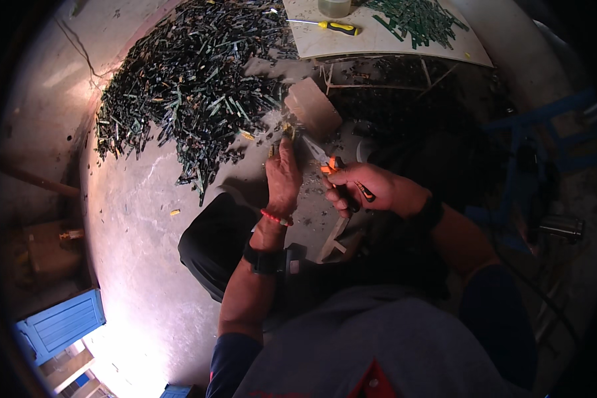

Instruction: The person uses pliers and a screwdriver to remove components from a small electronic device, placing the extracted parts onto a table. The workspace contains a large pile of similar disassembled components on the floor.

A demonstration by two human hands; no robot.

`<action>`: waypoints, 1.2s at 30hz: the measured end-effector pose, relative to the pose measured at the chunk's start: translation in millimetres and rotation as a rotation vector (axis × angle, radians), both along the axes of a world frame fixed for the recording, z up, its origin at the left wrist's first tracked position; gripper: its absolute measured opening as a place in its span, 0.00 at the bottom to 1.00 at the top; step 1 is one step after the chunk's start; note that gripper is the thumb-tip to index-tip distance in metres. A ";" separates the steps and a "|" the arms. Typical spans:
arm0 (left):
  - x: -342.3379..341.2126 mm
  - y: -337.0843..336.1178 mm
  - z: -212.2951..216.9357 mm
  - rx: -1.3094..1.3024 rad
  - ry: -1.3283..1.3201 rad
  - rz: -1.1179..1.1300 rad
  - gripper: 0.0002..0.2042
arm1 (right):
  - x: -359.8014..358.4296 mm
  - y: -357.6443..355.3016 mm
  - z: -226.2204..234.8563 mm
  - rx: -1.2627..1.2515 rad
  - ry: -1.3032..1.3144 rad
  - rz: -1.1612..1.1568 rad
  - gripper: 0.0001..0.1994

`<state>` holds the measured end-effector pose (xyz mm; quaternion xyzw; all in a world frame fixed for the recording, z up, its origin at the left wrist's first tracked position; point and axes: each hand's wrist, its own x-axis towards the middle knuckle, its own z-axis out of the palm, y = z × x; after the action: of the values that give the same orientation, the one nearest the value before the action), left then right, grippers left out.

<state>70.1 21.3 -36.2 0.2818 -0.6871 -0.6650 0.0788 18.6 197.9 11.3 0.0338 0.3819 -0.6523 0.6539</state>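
Observation:
My right hand (371,189) is wrapped round a pair of pliers (319,154) with orange and black handles. The pale metal jaws point up and left, slightly apart, toward my left hand (284,174). Fingers together, my left hand reaches forward to a small yellowish piece (288,127) at its fingertips. What exactly it pinches is too small to make out. Just beyond the fingertips, a reddish-brown block (313,106) sits on the floor.
A large heap of dark green and black strips (192,86) covers the floor at far left. At the back, a low white-topped table (351,45) bears a yellow-and-black screwdriver (339,28), a jar (334,7) and green strips (421,20). Blue metal framing (544,119) stands at right.

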 end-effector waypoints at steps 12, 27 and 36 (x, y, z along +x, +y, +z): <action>1.7 -8.3 -29.0 -0.040 -0.002 -0.005 0.31 | 4.0 -3.9 -28.4 0.701 1.921 -0.044 0.11; 28.0 -17.7 20.1 0.669 0.030 -0.233 0.16 | 15.5 4.4 11.6 -0.155 0.121 0.118 0.05; 39.6 -7.8 32.1 0.900 -0.004 -0.262 0.17 | 28.4 2.7 19.0 0.208 1.368 0.099 0.07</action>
<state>109.6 13.5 -4.2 0.2000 -0.3604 -0.9007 -0.1369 47.0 200.6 30.3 -0.3401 0.7701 -0.4562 0.2886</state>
